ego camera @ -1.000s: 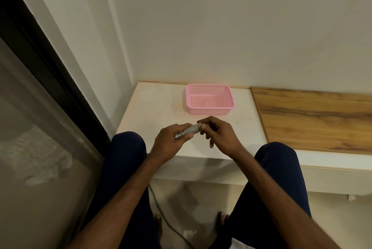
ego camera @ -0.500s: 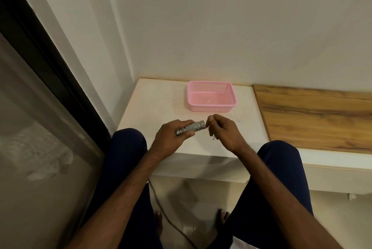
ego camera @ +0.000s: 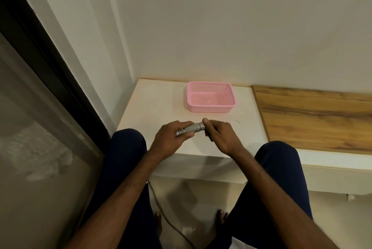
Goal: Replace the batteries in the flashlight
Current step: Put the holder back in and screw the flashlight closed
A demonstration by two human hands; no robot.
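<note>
A small silver flashlight [ego camera: 191, 129] lies almost level above the front of the white table [ego camera: 161, 103]. My left hand [ego camera: 171, 138] grips its left part, fingers curled round the barrel. My right hand [ego camera: 218, 135] pinches the flashlight's right end between thumb and fingers. What that hand holds at the end is hidden by the fingers. No loose batteries are visible.
A pink plastic basket [ego camera: 211, 107] stands on the table behind my hands, close to the wall. A wooden board [ego camera: 314, 115] lies to the right. My knees sit at the table's front edge, and a cable [ego camera: 165, 214] runs across the floor below.
My right hand drew slightly off the flashlight's end half a second ago and has now closed back onto it. The left hand kept its grip throughout.
</note>
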